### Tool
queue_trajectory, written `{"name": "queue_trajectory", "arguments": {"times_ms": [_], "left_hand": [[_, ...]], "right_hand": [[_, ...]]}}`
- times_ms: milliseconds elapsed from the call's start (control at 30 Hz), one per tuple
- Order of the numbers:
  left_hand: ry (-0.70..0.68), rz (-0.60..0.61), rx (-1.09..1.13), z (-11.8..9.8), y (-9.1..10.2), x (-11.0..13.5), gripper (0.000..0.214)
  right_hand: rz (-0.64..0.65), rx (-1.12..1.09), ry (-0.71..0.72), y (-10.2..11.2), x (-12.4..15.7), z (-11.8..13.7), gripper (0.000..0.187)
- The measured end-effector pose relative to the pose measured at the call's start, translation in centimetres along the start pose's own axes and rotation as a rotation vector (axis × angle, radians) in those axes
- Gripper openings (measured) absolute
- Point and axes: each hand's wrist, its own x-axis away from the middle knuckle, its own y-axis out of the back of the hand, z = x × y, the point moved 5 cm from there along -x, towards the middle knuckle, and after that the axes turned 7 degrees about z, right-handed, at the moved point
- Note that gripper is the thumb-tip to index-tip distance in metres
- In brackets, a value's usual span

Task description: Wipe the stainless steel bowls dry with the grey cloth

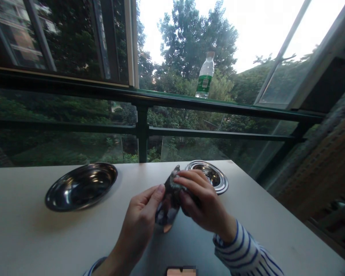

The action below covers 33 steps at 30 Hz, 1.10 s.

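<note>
My left hand [145,212] is closed, thumb on top, on the edge of a shiny, dark metal dish [168,209]. The dish is tilted above the table, and its surface mirrors fingers. Bunched under the fingers of my right hand [202,195] is a crumpled grey cloth [176,179], pressed against the upper part of the dish. Much of the dish's shape is hidden by both hands. Behind my right hand, a round metal bowl with a wide rim [224,184] rests on the table. A larger oval metal bowl [82,187] sits to the left.
The white table [25,230] ends at a dark green railing [172,100]. A clear plastic bottle with a green label [204,82] stands beyond the top rail. At the bottom edge, part of a phone [180,271] shows. A window frame [133,46] rises behind.
</note>
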Motion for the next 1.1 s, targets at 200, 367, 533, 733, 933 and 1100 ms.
{"name": "queue_trajectory", "arguments": {"times_ms": [200, 367, 533, 733, 933, 1100], "left_hand": [[0.023, -0.001, 0.006, -0.1, -0.3, 0.3, 0.033], [0.049, -0.045, 0.053, -0.1, -0.1, 0.3, 0.032], [0.073, -0.038, 0.061, 0.1, -0.3, 0.3, 0.033], [0.084, -0.091, 0.151, 0.0, -0.1, 0.4, 0.027], [0.119, -0.126, 0.224, 0.5, 0.4, 0.0, 0.026], [0.088, -0.137, 0.255, 0.3, 0.8, -0.3, 0.023]], "right_hand": [[-0.014, -0.032, -0.092, 0.2, -0.1, -0.3, 0.026], [-0.002, -0.08, -0.083, 0.0, -0.3, -0.4, 0.025], [0.007, -0.081, -0.195, 0.1, 0.0, -1.3, 0.027], [0.045, -0.03, 0.026, -0.4, -0.2, 0.4, 0.028], [0.072, -0.008, -0.056, -0.6, 0.0, 0.2, 0.03], [0.096, 0.004, 0.105, -1.1, 0.0, 1.5, 0.032]]}}
